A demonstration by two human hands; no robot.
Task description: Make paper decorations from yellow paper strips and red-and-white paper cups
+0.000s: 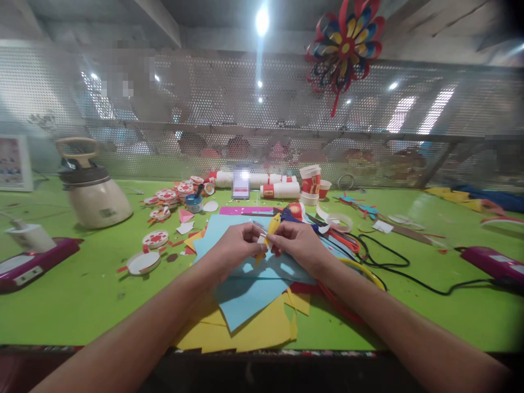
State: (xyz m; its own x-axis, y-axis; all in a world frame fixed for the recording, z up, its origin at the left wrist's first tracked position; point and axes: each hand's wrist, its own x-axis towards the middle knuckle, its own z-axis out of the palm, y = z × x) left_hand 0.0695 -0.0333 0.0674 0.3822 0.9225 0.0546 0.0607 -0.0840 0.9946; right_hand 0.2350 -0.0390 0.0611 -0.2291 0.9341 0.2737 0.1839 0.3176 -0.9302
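Above the light blue paper sheets (249,300), both hands meet at a small yellow paper cutout (273,224) with dark marks near its top. My right hand (297,243) pinches the cutout between thumb and fingers. My left hand (241,243) is closed at its other side, with a small white piece (262,239) showing at the fingertips. Whether the white piece is joined to the yellow one I cannot tell. Yellow paper sheets (262,330) stick out from beneath the blue ones.
Left of the paper lie several cup-bottom shapes (155,238) with red patterns and a blue jar (194,203). Paper cups (280,190) and a phone (241,184) stand behind. On the right are black cables (388,262), scissors (344,238) and a purple power strip (497,265). A beige kettle (98,199) stands far left.
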